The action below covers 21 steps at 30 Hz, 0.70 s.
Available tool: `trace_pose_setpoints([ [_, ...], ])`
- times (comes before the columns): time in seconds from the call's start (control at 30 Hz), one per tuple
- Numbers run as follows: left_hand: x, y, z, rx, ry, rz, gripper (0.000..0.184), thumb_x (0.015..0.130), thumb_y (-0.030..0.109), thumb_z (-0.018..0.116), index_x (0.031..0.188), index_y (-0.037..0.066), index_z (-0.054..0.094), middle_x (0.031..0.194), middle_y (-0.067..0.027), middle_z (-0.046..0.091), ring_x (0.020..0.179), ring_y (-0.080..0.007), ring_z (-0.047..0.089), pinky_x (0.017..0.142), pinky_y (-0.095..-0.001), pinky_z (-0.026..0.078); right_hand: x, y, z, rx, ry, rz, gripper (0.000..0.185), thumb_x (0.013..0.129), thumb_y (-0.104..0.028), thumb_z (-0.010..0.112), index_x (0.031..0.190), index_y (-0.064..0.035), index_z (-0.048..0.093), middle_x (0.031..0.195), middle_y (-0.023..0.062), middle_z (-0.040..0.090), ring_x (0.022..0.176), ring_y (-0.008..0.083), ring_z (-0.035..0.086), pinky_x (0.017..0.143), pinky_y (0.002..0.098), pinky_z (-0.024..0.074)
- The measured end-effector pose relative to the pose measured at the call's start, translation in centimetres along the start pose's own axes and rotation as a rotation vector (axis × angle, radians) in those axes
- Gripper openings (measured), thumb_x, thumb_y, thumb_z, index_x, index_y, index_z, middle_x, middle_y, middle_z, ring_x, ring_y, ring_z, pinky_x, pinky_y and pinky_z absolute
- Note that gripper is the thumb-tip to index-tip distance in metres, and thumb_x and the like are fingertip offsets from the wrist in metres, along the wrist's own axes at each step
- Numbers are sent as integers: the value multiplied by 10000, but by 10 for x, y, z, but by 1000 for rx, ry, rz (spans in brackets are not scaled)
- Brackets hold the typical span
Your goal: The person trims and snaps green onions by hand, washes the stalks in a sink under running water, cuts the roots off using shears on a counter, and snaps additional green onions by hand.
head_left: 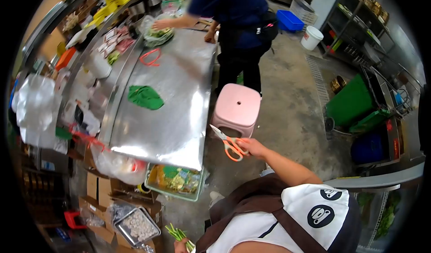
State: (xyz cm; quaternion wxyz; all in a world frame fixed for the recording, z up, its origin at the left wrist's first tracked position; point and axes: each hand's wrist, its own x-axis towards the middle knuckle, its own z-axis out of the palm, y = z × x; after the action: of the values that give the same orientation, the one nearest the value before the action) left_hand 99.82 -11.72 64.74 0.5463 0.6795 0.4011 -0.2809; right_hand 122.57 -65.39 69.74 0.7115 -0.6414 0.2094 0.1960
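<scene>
My right hand (253,148) is closed on orange-handled scissors (233,148), whose blades point up and left, near the pink stool (238,101). Low in the view, my left hand (181,245) is wrapped round a bunch of green stalks (175,232). Between and ahead of my hands is the steel table (170,127), with a green cloth (145,97) and a red strap (150,57) lying on it. A green basket (192,197) holding food scraps sits below the table's near edge.
Across the table a person in dark blue (242,19) reaches toward a bag of greens (158,36). At right are a green bin (352,98), a white bucket (311,38) and a blue crate (290,20). Cardboard boxes (98,188) and a metal tray (137,226) stand at lower left.
</scene>
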Motion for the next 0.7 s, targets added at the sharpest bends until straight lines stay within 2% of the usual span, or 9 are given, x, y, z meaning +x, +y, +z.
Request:
trace_pose_setpoints([
  [0.1,2,24,73,52,-36,-24,203,709,198,630,812,24,610,741,-105,614,689,-214,592,613,-356,474,-19,24,-97,95,97,66,283,931,-347,502,1062,-117,602,764,-28,517,652,76,481,538,247,418],
  [0.27,-26,69,238,96,-17,10,209,707,200,633,823,27,611,754,-110,616,703,-221,594,623,-359,476,-33,63,-317,432,440,-49,270,944,-297,486,1112,-104,572,916,27,591,796,125,568,669,336,512],
  [0.3,-37,79,280,83,-1,19,210,707,200,633,825,28,612,757,-111,617,706,-223,595,625,-359,476,-32,56,-363,422,421,-64,270,944,-297,486,1112,-104,572,916,27,591,796,125,568,669,336,512],
  [0.37,-63,98,358,57,28,28,212,706,201,634,829,29,612,763,-113,617,712,-226,595,629,-360,477,-34,40,-450,326,658,-46,254,944,-276,495,1097,-88,572,824,-3,577,738,99,547,654,294,491],
  [0.4,-78,109,395,48,44,30,213,705,201,634,831,30,613,765,-113,618,715,-227,596,631,-360,477,-29,31,-500,322,644,-44,254,944,-276,495,1097,-88,572,824,-3,577,738,99,547,654,294,491],
  [0.47,-106,131,455,53,85,38,216,705,202,635,835,31,613,771,-115,619,721,-230,596,635,-361,478,-10,22,-572,217,769,-264,246,946,-239,488,1097,-61,566,848,0,585,747,90,544,667,287,487],
  [0.57,-144,167,536,46,134,40,220,703,203,637,841,33,614,779,-118,620,729,-235,597,642,-363,479,14,-58,-643,242,753,-246,248,943,-201,481,1100,-30,571,885,11,599,780,84,549,696,273,478],
  [0.63,-154,189,585,39,153,46,222,702,203,638,846,35,615,784,-120,621,735,-238,598,646,-364,480,59,-98,-685,175,737,-352,253,949,-236,473,1112,-70,572,833,-4,569,728,99,532,630,302,478],
  [0.7,-155,209,629,39,179,53,225,702,204,638,850,36,616,790,-122,622,741,-241,599,650,-365,481,113,-138,-719,124,687,-440,262,948,-238,477,1110,-56,574,835,0,576,726,96,534,643,296,476],
])
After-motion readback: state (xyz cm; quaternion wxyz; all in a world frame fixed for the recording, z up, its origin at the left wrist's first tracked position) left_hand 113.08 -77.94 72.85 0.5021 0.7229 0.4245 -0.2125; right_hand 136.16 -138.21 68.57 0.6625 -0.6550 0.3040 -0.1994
